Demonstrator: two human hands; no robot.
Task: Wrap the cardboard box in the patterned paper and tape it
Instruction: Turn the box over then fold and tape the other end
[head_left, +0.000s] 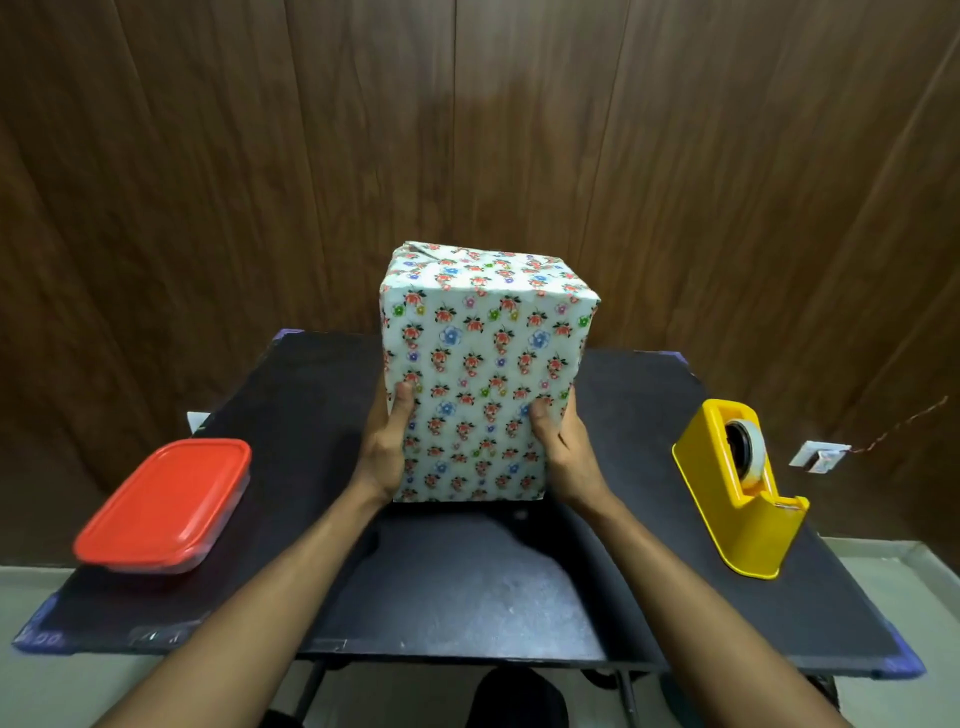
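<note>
Box (480, 379) fully covered in paper, held upright above the table (467, 587) centre. Left hand (387, 444) and right hand (563, 447) grip its sides. Far-end folds look closed; tape not discernible. Dispenser (740, 486) right of box, untouched. Wrapping appears nearly complete.

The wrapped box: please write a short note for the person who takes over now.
Left hand and right hand grip the lower sides of the box, thumbs on its near face. Box stands upright on the black table, fully covered in patterned paper. Tape dispenser sits to the right, untouched. Wrapping looks done; I cannot see any tape on the seams, so check them.
</note>
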